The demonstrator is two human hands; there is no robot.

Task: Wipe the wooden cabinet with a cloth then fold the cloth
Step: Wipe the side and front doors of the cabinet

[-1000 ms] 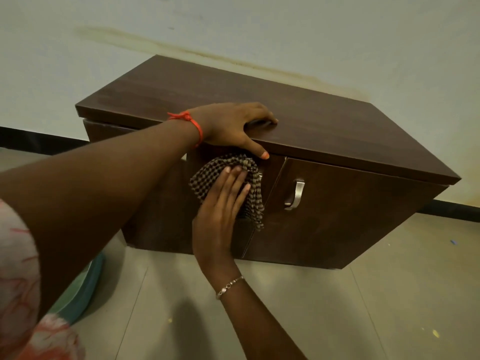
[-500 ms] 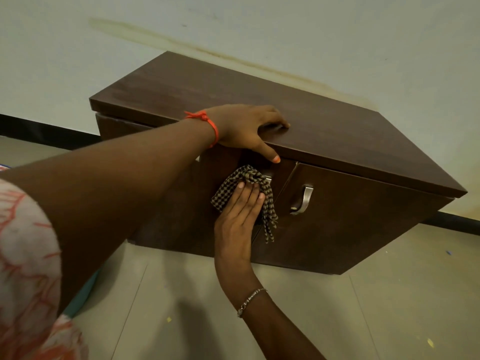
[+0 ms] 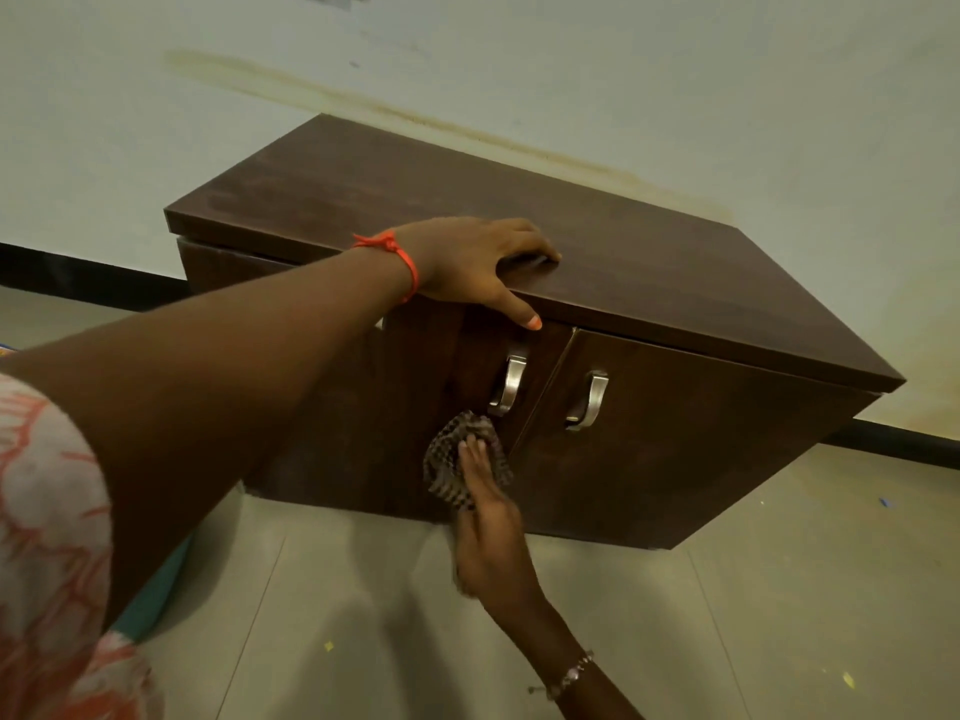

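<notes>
Standing against a pale, stained wall (image 3: 675, 70) on a grey tiled floor (image 3: 779, 589): dark wooden cabinet (image 3: 649, 262), seen from above and tilted by the wide lens, black skirting (image 3: 78, 275) running behind it along the foot of the wall. Showing two doors on the front, each with a curved metal handle, left handle (image 3: 508, 385) and right handle (image 3: 587, 400) sitting close on either side of the door seam. Resting on the front edge of the cabinet top, left hand (image 3: 467, 265), palm down, fingers curled loosely over the surface and held near one another, thumb hanging down over the edge onto the upper front; orange thread (image 3: 400, 257) tied round that wrist. Reaching up from below, right hand (image 3: 485, 522), fingers straight and pressed together, flattening a crumpled checked cloth (image 3: 457, 459) against the lower part of the left door, just under the left handle and beside the seam. Gripping nothing as such, only pushing the cloth flat to the wood. Blurring slightly around the right hand and cloth. Wearing a beaded bracelet (image 3: 569, 675) on the right wrist and a white-and-orange patterned sleeve (image 3: 47, 511) on the left arm. Peeking out beneath the left forearm, something teal (image 3: 150, 589) on the floor, too hidden to identify.
</notes>
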